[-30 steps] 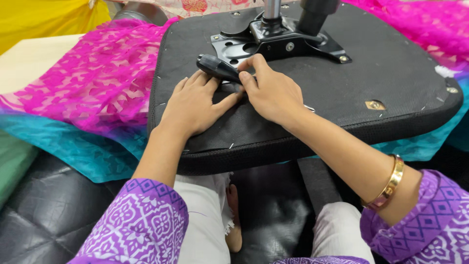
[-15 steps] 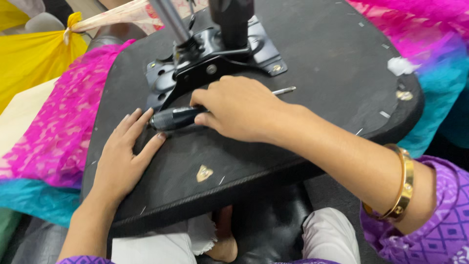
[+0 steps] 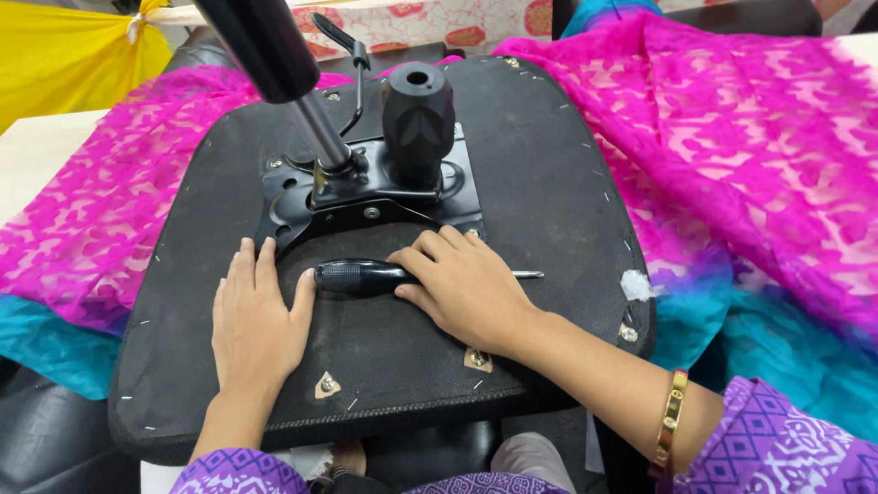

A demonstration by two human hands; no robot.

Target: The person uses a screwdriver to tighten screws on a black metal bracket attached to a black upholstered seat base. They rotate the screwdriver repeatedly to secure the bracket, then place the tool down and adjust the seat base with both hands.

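Observation:
An upturned black chair seat [image 3: 540, 183] lies across a table and my lap, its metal mounting plate [image 3: 366, 197] and gas cylinder [image 3: 274, 64] pointing up. A screwdriver with a black handle [image 3: 352, 275] rests on the seat underside, its thin shaft [image 3: 526, 273] poking out to the right. My right hand [image 3: 462, 288] lies over the screwdriver, fingers curled on the handle. My left hand [image 3: 259, 316] rests flat on the seat just left of the handle, thumb near its end.
Pink and teal patterned fabric [image 3: 750, 155] covers the table under and around the seat. Yellow cloth [image 3: 64, 55] lies at the far left. A black lever [image 3: 343, 41] sticks up from the plate. A gold bangle [image 3: 672, 416] is on my right wrist.
The view has shifted so the seat now looks squarer and centred. My left hand has moved closer to the screwdriver handle. My right hand stays on the screwdriver.

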